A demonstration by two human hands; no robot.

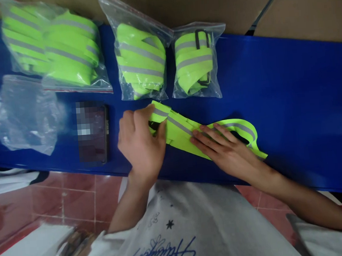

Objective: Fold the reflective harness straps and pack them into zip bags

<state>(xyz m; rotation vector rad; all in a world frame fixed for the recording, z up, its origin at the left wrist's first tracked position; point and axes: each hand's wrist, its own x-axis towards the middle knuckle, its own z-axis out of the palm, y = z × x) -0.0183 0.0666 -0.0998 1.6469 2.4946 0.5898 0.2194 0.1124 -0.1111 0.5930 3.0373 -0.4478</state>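
A neon-yellow strap with a grey reflective stripe [180, 132] lies partly folded on the blue table [288, 96]. My left hand [139, 144] pinches the folded end of the strap between thumb and fingers. My right hand [225, 149] lies flat on the strap's middle, fingers stretched out and pressing it onto the table. The strap's loose loop [244, 128] curls out to the right of my right hand.
Behind the strap stand two clear bags with folded straps [141, 61] [195, 62]. More bagged straps [56, 46] lie at the far left. A pile of clear bags [26, 111] and a dark phone [92, 133] sit left of my hands.
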